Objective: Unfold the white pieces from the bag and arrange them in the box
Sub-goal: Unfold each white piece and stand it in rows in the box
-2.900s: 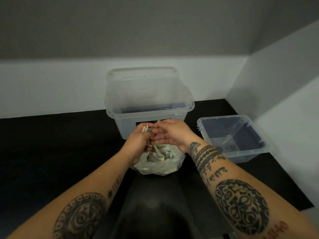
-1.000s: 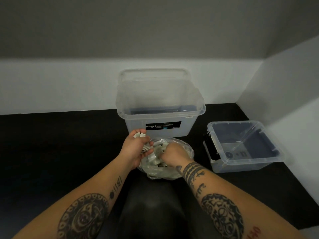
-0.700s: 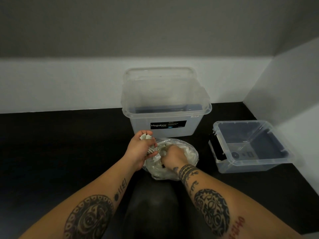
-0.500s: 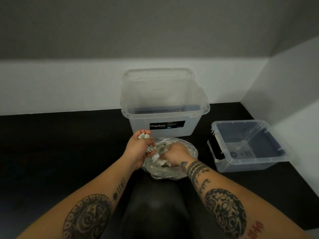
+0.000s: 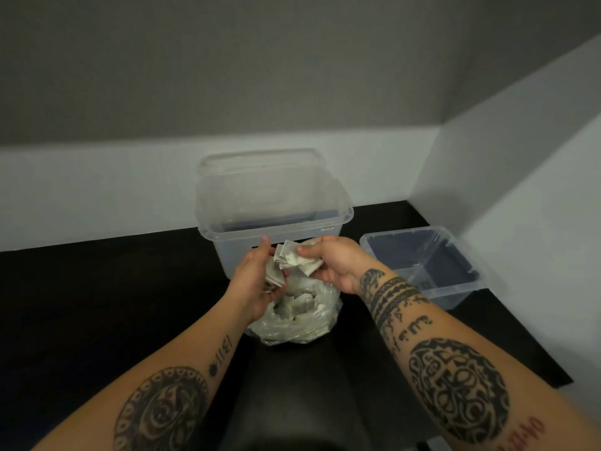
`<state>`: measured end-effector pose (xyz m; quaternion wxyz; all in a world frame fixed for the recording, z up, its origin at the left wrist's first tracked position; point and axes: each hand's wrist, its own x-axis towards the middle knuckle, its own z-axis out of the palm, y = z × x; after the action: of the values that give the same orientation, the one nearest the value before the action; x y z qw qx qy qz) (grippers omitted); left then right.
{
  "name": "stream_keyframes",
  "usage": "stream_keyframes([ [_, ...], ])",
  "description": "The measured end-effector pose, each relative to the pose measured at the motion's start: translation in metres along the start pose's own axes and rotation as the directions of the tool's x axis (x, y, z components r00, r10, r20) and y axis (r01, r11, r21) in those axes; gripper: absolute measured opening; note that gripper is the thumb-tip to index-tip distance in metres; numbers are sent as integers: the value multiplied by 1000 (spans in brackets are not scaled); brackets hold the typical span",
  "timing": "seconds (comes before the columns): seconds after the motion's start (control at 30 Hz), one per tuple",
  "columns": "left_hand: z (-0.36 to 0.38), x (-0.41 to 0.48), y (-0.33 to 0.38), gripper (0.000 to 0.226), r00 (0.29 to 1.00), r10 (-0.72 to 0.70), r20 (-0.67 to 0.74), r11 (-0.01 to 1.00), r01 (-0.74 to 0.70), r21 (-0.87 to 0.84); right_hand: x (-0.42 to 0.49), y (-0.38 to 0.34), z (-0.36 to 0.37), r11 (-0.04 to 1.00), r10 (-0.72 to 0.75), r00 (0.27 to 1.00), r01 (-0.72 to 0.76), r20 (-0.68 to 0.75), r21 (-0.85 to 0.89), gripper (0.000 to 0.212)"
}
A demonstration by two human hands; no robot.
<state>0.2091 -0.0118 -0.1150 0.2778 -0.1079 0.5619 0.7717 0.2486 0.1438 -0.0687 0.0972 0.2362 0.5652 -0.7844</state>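
Observation:
A clear plastic bag [image 5: 292, 323] full of folded white pieces sits on the black table in front of a tall clear box [image 5: 273, 203]. My right hand [image 5: 335, 263] is raised above the bag and pinches a bunch of folded white pieces [image 5: 294, 258]. My left hand [image 5: 257, 278] is cupped beside it at the bag's mouth and holds a few more folded white pieces [image 5: 272, 275]. Both hands hover just in front of the tall box's near wall. The box's floor looks bare.
A low clear tub [image 5: 422, 265] stands to the right, close to the white side wall [image 5: 520, 190]. The black table [image 5: 113, 288] stretches left. A white back wall runs behind the tall box.
My right hand has come up out of the bag with a bunch of white pieces. My left hand has opened somewhat and stayed at the bag's mouth.

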Motion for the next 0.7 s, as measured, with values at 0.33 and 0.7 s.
stream_keyframes([
  [0.33, 12, -15, -7, 26, 987, 41, 153, 996, -27, -89, -12, 29, 8, 997, -55, 980, 42, -192, -72, 29],
  [0.7, 13, -12, -8, 30, 996, 8, 83, 930, 23, -366, -16, 26, 6, 986, -72, 959, 110, -275, 126, 10],
])
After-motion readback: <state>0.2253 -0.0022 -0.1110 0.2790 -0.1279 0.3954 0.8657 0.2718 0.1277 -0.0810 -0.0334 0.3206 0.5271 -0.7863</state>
